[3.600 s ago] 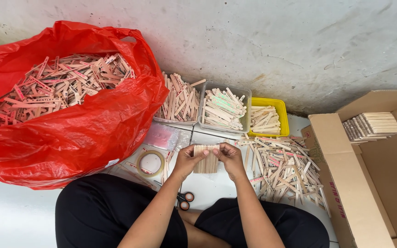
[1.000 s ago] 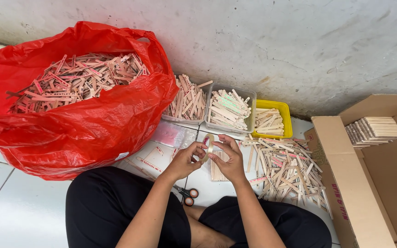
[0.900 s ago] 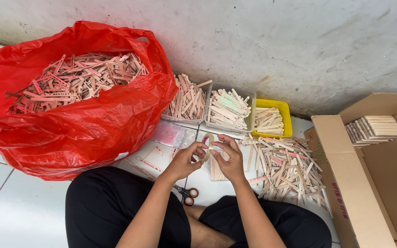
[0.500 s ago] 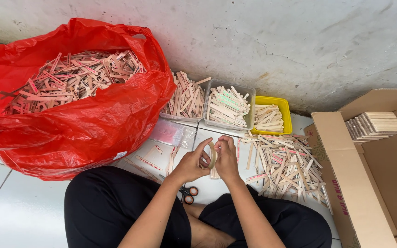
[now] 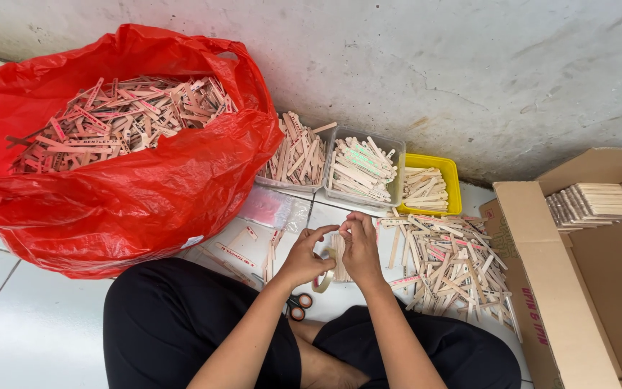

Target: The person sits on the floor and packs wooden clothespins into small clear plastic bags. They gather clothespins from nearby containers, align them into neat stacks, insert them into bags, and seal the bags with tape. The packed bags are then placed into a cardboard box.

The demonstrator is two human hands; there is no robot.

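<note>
I sit cross-legged on a tiled floor. My left hand (image 5: 304,254) and my right hand (image 5: 361,247) meet over my lap around a small bundle of flat wooden sticks (image 5: 339,253). A roll of clear tape (image 5: 322,279) hangs by my left hand, its band apparently running onto the bundle. My right hand grips the bundle from the right, fingers curled over its top. Scissors with red handles (image 5: 296,305) lie on the floor just under my left wrist.
A big red plastic bag (image 5: 145,194) full of sticks fills the left. Two clear trays (image 5: 394,155) and a yellow tray (image 5: 451,175) of sticks stand by the wall. A loose stick pile (image 5: 455,266) lies at right, beside a cardboard box (image 5: 541,266) holding stacked bundles (image 5: 590,203).
The tape roll, lying on the floor at first, has come up into my hands. My hands have shifted closer together around the stick bundle, with the tape now against it.
</note>
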